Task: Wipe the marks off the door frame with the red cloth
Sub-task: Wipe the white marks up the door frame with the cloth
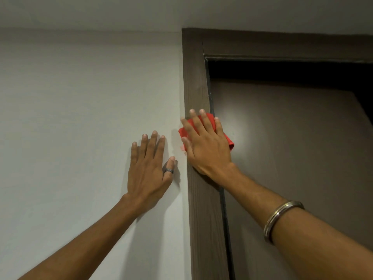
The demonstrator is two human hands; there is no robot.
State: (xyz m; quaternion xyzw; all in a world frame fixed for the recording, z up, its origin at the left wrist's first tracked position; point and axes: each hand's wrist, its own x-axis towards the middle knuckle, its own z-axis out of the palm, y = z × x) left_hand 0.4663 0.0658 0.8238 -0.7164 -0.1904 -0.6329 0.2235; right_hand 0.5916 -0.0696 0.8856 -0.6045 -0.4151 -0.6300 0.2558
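Observation:
A dark brown wooden door frame (196, 81) runs up the middle of the view and turns right along the top. My right hand (205, 146) lies flat on the frame's upright, pressing a folded red cloth (229, 141) against it; the cloth shows past my fingers on both sides. No marks are visible on the wood around it. My left hand (149, 168), with a ring on the thumb, rests flat with spread fingers on the white wall just left of the frame.
The white wall (80, 118) fills the left half. A brown door (292, 148) stands inside the frame on the right, with a dark gap above it. The ceiling (181, 11) is close overhead.

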